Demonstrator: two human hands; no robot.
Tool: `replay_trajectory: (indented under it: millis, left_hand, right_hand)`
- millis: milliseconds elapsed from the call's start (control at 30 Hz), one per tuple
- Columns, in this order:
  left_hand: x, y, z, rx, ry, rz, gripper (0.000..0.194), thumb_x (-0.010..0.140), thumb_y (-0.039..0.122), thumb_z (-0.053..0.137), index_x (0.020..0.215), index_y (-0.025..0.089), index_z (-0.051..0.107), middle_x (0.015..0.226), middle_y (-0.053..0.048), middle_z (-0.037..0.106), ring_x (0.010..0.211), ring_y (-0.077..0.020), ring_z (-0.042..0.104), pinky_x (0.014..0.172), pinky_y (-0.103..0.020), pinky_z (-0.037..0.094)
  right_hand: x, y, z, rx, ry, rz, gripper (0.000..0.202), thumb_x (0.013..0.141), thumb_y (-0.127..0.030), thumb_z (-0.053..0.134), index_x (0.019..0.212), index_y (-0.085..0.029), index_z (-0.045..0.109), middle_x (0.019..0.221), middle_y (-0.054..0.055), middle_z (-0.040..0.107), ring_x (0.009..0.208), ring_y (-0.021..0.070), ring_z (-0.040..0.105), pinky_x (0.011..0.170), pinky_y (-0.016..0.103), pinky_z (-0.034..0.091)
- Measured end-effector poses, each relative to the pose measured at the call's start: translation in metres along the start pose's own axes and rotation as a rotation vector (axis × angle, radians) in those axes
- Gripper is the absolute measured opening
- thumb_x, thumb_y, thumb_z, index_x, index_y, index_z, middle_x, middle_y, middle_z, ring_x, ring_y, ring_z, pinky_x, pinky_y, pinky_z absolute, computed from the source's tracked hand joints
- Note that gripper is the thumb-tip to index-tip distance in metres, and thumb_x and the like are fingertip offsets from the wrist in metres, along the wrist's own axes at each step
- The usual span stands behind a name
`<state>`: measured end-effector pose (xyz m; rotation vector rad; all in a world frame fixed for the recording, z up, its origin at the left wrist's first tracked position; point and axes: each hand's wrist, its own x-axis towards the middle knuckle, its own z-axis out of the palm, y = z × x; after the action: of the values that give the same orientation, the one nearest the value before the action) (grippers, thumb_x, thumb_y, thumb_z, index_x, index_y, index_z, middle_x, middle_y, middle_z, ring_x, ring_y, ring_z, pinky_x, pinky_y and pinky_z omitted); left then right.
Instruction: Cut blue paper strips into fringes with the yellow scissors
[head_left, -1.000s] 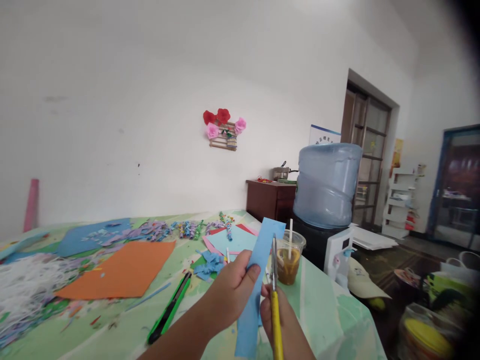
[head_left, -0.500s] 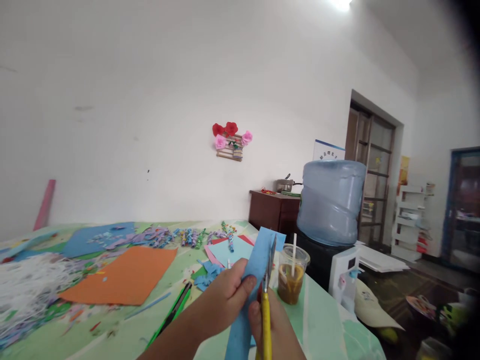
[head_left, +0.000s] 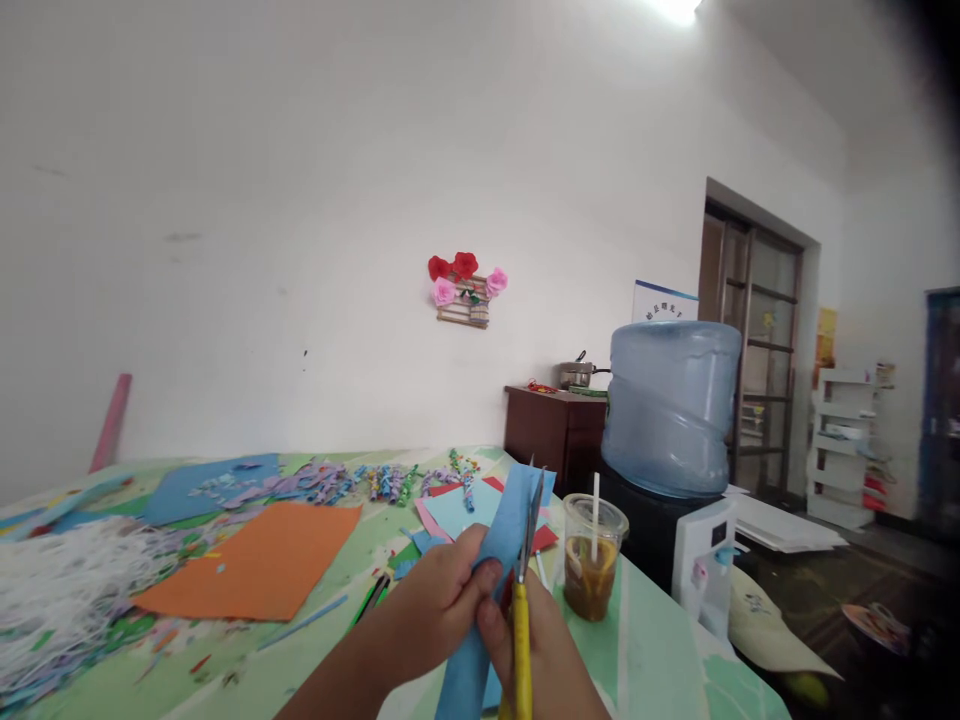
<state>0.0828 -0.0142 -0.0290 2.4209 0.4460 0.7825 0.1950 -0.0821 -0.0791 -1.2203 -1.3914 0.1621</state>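
Observation:
A long strip of blue paper (head_left: 463, 678) stands tilted in front of me, pinched between the thumb and fingers of my left hand (head_left: 450, 600). My right hand (head_left: 546, 645) is closed round the yellow handles of a pair of scissors (head_left: 521, 630). The scissors point up and away, their blades slightly apart along the right side of the blue strip. Both hands are close together above the table's front edge. Part of the right fingers is hidden behind the handle and the paper.
A plastic cup of brown drink with a straw (head_left: 592, 570) stands just right of my hands. Orange paper (head_left: 262, 560), a white shredded paper pile (head_left: 67, 590) and curled paper pieces (head_left: 386, 482) lie left. A green utility knife (head_left: 371, 598) is partly behind my forearm. A water dispenser (head_left: 701, 560) stands right.
Both hands, with the strip and scissors, have shifted slightly left and down. The scissor blades now show a small gap at the tips. The whole view has turned a little left.

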Motion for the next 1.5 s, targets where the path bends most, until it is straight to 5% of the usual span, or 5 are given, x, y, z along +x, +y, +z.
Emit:
replay_trajectory:
  millis: [600,900,1033,1267,1500]
  left_hand:
    - [0.002,-0.001,0.002,0.039,0.019,-0.035,0.020,0.086,0.035,0.027,0.079,0.021,0.040,0.071,-0.003,0.051,0.068,-0.0202,0.048,0.065,-0.031,0.038]
    - [0.005,-0.006,0.008,0.001,-0.019,-0.014,0.019,0.084,0.032,0.035,0.067,0.022,0.037,0.064,0.002,0.044,0.061,-0.0167,0.043,0.058,-0.028,0.032]
    - [0.009,-0.011,0.006,-0.080,-0.029,-0.052,0.026,0.080,0.029,0.040,0.056,0.020,0.037,0.054,0.005,0.034,0.052,-0.0127,0.037,0.050,-0.024,0.029]
    - [0.014,-0.019,0.002,-0.147,0.319,-0.162,0.027,0.082,0.041,0.041,0.067,0.019,0.046,0.060,0.003,0.043,0.060,-0.0154,0.043,0.057,-0.025,0.033]
    - [0.016,-0.023,0.000,-0.192,0.490,-0.133,0.029,0.084,0.041,0.038,0.064,0.020,0.043,0.057,0.004,0.043,0.056,-0.0147,0.043,0.054,-0.024,0.034]
  right_hand:
    - [0.006,-0.001,-0.004,0.086,-0.116,-0.044,0.028,0.087,-0.037,0.048,0.108,-0.019,0.051,0.101,0.007,0.059,0.094,0.0205,0.056,0.085,0.033,0.042]
    - [0.004,0.021,-0.008,0.098,-0.121,-0.143,0.049,0.088,-0.057,0.034,0.121,-0.021,0.044,0.112,0.010,0.055,0.107,0.0243,0.050,0.093,0.038,0.037]
    - [0.002,0.025,-0.003,0.064,-0.133,-0.123,0.045,0.088,-0.055,0.036,0.113,-0.020,0.048,0.101,0.009,0.058,0.096,0.0234,0.055,0.090,0.039,0.039]
    - [0.006,0.038,0.016,0.029,-0.219,-0.110,0.047,0.088,-0.051,0.039,0.123,-0.019,0.038,0.118,0.012,0.052,0.110,0.0242,0.048,0.094,0.038,0.035]
    - [0.005,0.069,0.029,-0.045,-0.190,-0.038,0.047,0.087,-0.048,0.044,0.115,-0.010,0.043,0.104,0.016,0.057,0.096,0.0257,0.056,0.083,0.041,0.043]
